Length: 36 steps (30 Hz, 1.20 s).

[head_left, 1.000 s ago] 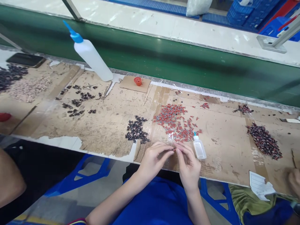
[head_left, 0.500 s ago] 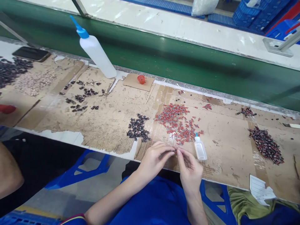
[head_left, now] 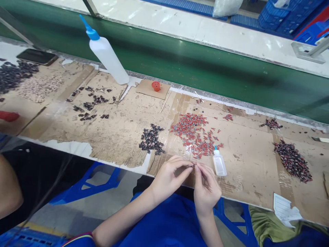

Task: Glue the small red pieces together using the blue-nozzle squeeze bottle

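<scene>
My left hand (head_left: 167, 176) and my right hand (head_left: 207, 188) meet at the fingertips just over the table's near edge. Both are closed in a pinch around a small dark and red part (head_left: 193, 166), mostly covered by the fingers. Just beyond them spreads a loose pile of small red parts with metallic ends (head_left: 192, 123). Left of that lies a heap of small black parts (head_left: 151, 139). A small clear squeeze bottle with a blue tip (head_left: 219, 164) lies close to my right hand.
A large white bottle (head_left: 109, 60) leans at the back beside a red cup (head_left: 155, 86) on cardboard. Mixed red-black parts (head_left: 293, 161) are heaped at right. Black parts (head_left: 15, 75), pale parts (head_left: 38, 87) and a phone (head_left: 37, 56) lie left. Another person's arm (head_left: 9, 185) shows at lower left.
The view has shifted slightly. My fingertips stay together on the small part, and my right hand has turned a little. The red object at far left has moved slightly.
</scene>
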Motion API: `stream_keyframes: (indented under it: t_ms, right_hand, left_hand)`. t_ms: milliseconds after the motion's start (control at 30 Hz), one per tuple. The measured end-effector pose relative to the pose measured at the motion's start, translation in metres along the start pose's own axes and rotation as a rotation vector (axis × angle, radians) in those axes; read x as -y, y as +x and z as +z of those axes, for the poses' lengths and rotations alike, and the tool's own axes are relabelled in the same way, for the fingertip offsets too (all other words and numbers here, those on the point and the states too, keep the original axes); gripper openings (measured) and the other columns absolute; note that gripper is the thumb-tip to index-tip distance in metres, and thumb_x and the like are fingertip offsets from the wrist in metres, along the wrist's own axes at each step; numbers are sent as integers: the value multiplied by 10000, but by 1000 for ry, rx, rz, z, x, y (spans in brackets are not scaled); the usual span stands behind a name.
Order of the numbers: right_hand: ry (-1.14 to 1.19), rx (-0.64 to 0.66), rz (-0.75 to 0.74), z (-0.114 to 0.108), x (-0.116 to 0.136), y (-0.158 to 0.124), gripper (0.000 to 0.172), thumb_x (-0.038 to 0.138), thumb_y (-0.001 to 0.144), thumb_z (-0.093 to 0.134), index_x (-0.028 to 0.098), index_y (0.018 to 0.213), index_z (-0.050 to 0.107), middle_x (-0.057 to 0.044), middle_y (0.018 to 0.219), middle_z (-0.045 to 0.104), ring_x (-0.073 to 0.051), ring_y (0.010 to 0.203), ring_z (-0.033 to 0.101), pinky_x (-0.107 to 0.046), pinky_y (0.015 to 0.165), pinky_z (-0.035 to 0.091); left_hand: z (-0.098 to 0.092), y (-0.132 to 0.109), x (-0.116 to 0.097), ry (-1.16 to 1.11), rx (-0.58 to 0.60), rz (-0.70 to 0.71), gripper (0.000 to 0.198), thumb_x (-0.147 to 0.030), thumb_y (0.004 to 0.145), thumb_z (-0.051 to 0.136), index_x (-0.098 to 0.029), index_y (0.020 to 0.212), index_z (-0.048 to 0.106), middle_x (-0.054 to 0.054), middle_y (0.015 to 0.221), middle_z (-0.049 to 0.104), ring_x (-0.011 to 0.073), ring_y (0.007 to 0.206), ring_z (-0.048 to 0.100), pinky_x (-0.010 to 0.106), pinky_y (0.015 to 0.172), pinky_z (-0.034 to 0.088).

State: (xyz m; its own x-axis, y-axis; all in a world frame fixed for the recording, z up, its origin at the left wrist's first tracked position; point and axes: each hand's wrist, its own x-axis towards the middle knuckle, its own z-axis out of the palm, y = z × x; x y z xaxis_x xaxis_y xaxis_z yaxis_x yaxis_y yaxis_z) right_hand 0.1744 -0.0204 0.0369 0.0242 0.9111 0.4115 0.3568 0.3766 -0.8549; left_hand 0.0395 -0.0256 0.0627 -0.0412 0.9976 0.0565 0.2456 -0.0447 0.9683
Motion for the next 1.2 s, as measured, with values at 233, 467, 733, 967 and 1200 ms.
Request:
stream_keyframes:
  t_ms: [233,467,733,967,1200]
  right_hand:
    - [-22,-7,-79,-3,2,2,236,38,831,639,215,970,712,-54,889,755,-191,827,708,-363,753,608]
    - [189,-4,184,-1,3,1,146,102,836,655,209,872,746,-55,849,757,-187,809,710,-336,724,611]
    - [25,38,8,-12,0,2,219,67,828,646,216,957,741,-60,870,747,-191,828,696,-348,749,594]
    - [-38,47,-13,-23,-4,-1,261,61,835,642,219,1034,700,-64,898,712,-194,856,663,-370,764,569]
    - [-101,-20,4,-32,-14,4,124,185,848,660,196,960,711,-67,881,712,-202,829,668,-373,757,554]
  left_hand:
    - [2,2,-3,27,-2,13,111,-149,840,592,-192,867,691,53,868,735,183,866,663,300,792,538]
    - [5,3,-3,41,-1,25,104,-157,842,572,-193,864,667,53,857,710,190,867,628,311,781,522]
    - [11,1,1,-12,-12,3,99,-181,862,574,-195,883,670,57,872,710,194,883,631,321,796,523]
    - [21,-2,0,-38,-28,17,98,-204,885,584,-195,893,681,59,879,727,187,870,666,318,804,538]
    - [2,-1,13,169,-28,84,288,-239,900,600,-230,1188,588,48,948,747,203,974,670,364,914,488]
